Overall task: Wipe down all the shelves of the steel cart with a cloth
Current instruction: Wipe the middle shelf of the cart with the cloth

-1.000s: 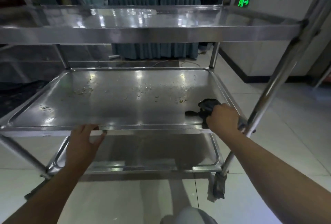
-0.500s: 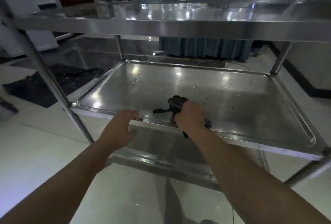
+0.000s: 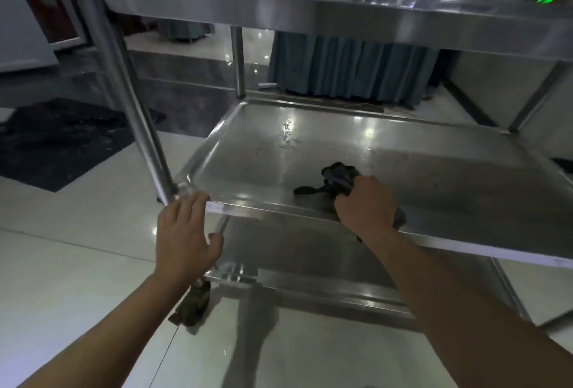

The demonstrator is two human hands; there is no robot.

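Note:
The steel cart has three shelves: a top shelf (image 3: 310, 9), a middle shelf (image 3: 434, 170) and a bottom shelf (image 3: 310, 248). My right hand (image 3: 366, 204) grips a bunched dark cloth (image 3: 336, 180) and presses it on the middle shelf near the front edge. My left hand (image 3: 186, 232) is held with straight fingers at the shelf's front left corner, fingertips touching the rim beside the upright post (image 3: 136, 115). A few wet specks (image 3: 286, 133) lie farther back on the middle shelf.
A cart wheel (image 3: 192, 304) stands on the pale tiled floor under my left hand. A dark mat (image 3: 62, 139) lies on the floor to the left. A table with a blue-grey skirt (image 3: 350, 68) stands behind the cart. A green exit sign (image 3: 545, 0) glows at top right.
My right hand has dragged the cloth from the shelf's right side leftwards along the front. My left hand has shifted to the front left corner. The view has swung left.

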